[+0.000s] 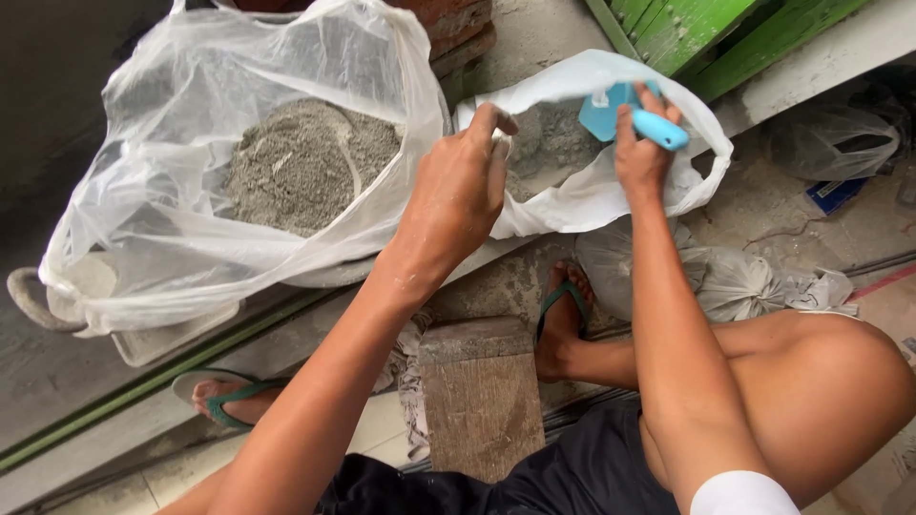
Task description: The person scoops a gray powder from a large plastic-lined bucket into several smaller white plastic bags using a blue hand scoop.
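My left hand [458, 186] pinches the rim of a small white plastic bag [572, 205] and holds its mouth apart. Grey powder [544, 143] lies inside that bag. My right hand [641, 153] grips the light blue handle of a plastic scoop [620, 113], whose blade sits inside the bag's mouth above the powder. To the left, a large clear plastic bag [153, 219] stands wide open, holding a heap of grey gritty powder [301, 162].
A wooden block [482, 396] lies between my feet in green flip-flops [563, 305]. Knotted plastic bags [735, 281] lie at the right on the dusty floor. Green wooden boards [697, 29] stand at the top right, bricks [458, 24] behind the bags.
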